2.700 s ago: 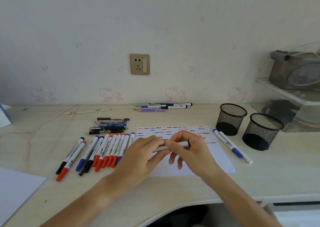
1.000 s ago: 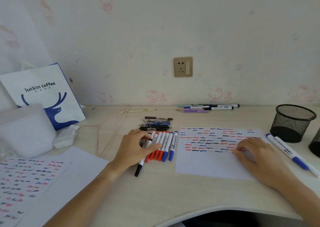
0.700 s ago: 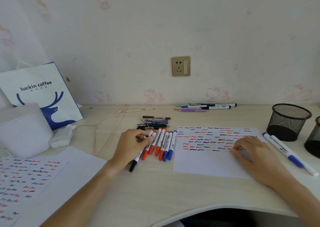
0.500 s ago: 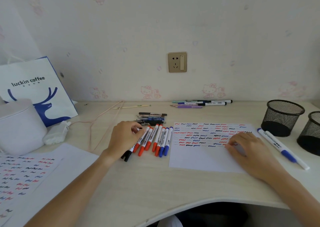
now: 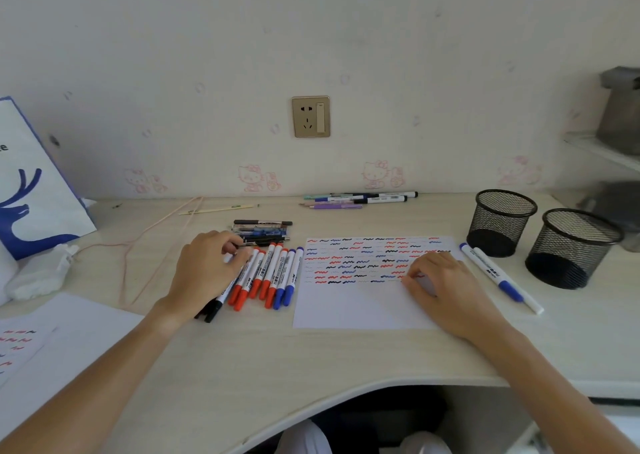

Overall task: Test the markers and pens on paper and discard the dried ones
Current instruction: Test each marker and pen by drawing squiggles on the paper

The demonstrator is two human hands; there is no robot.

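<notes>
A row of white markers [image 5: 270,277] with red and blue caps lies on the desk, left of the test paper [image 5: 346,310]. The paper's upper half is covered with red, blue and black squiggles. My left hand [image 5: 204,273] lies over the left end of the row, fingers curled round the barrel of a black-capped marker [image 5: 212,310] whose cap sticks out below my wrist. My right hand [image 5: 446,287] rests on the paper with loosely bent fingers, their tips on the sheet, and holds nothing.
Two blue-capped markers [image 5: 498,277] lie right of the paper, beside two black mesh cups [image 5: 502,221] [image 5: 571,249]. A pile of dark pens [image 5: 263,232] sits behind the row, more pens [image 5: 360,199] by the wall. At left are a paper bag [image 5: 31,190], another scribbled sheet [image 5: 69,349] and a cord [image 5: 156,242].
The marker both hands held over the paper is gone from them. My left hand moved to the row's left end and drew a black-capped marker slightly forward. My right hand settled on the paper.
</notes>
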